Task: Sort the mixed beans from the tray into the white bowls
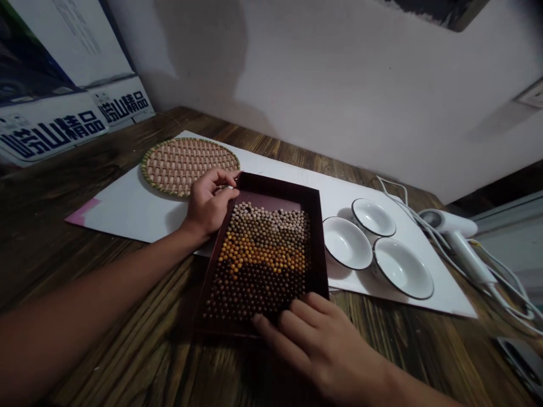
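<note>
A dark red rectangular tray (271, 199) is tilted above the white board, holding many small round beads (263, 254). The beads lie in uneven colour bands: pale at the far end, then olive-grey, yellow-orange, and dark brown nearest me. My left hand (210, 200) grips the tray's far left rim between thumb and fingers. At the near right corner, my right hand (318, 339) is closed over the tray's edge with its fingers curled. One of its fingertips touches the near rim beside the dark beads. The undersides of both grips are hidden.
A round woven mat (186, 164) lies at the back left of the white board (305, 175). Three white dark-rimmed bowls (350, 243) stand right of the tray. Farther right are a white hair dryer (462, 237) and its cord. Printed boxes (55, 130) stand at the left.
</note>
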`<state>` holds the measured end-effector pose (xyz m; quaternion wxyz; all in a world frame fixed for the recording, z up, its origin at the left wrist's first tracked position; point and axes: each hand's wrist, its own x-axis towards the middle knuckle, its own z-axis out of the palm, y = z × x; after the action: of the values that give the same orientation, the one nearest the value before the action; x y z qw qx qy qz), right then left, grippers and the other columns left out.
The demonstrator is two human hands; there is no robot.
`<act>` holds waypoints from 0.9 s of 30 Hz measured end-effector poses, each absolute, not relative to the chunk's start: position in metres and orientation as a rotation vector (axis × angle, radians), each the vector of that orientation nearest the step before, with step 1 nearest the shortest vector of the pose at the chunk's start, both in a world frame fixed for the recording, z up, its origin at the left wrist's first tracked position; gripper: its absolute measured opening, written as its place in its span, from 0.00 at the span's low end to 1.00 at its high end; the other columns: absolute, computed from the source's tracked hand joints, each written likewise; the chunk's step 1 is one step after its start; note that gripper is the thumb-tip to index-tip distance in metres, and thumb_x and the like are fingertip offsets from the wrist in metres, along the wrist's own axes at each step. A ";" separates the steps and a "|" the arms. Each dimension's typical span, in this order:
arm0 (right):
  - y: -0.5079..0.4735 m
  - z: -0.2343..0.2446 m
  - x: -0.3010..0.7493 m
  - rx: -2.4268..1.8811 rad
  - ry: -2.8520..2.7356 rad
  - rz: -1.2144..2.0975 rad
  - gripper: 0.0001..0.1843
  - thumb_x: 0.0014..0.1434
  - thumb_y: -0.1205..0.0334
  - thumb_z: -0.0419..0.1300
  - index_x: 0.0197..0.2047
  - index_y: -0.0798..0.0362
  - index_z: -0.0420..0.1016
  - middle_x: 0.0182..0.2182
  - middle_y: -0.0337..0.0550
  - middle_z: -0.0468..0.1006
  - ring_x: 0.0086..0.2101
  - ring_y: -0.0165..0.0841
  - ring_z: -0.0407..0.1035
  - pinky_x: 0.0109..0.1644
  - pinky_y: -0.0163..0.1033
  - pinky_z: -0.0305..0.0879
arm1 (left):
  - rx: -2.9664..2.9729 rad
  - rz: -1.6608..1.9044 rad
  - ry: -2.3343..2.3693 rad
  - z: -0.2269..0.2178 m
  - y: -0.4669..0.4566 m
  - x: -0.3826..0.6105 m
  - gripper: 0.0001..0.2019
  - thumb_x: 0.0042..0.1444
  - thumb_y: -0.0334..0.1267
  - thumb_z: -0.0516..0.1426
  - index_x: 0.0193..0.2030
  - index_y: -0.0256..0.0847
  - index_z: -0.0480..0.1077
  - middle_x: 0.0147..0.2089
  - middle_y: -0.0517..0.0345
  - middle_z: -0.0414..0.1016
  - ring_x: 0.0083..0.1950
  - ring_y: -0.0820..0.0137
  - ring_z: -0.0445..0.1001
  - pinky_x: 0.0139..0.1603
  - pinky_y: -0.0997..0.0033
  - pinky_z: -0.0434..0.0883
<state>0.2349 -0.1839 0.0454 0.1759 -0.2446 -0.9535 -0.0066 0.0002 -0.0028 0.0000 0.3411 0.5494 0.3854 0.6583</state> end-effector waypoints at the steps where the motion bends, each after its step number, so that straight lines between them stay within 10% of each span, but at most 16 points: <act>1: -0.186 0.040 0.234 -0.671 -2.693 -0.062 0.16 0.74 0.66 0.53 0.59 0.64 0.74 0.30 0.39 0.75 0.29 0.33 0.61 0.32 0.44 0.51 | 1.416 1.721 0.987 0.000 -0.003 0.000 0.07 0.45 0.32 0.63 0.30 0.45 0.70 0.45 0.53 0.84 0.55 0.53 0.80 0.65 0.42 0.72; 27: -0.185 0.037 0.229 -0.611 -2.701 -0.049 0.14 0.75 0.66 0.52 0.53 0.61 0.79 0.31 0.38 0.75 0.28 0.31 0.60 0.30 0.43 0.52 | 1.360 1.862 0.818 0.011 -0.002 -0.001 0.16 0.39 0.27 0.63 0.38 0.44 0.70 0.46 0.54 0.84 0.56 0.52 0.80 0.66 0.43 0.72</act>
<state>0.2288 -0.1849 0.0369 0.1848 -0.2166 -0.9584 -0.0173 -0.0014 -0.0021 0.0110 0.3403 0.5227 0.3144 0.7156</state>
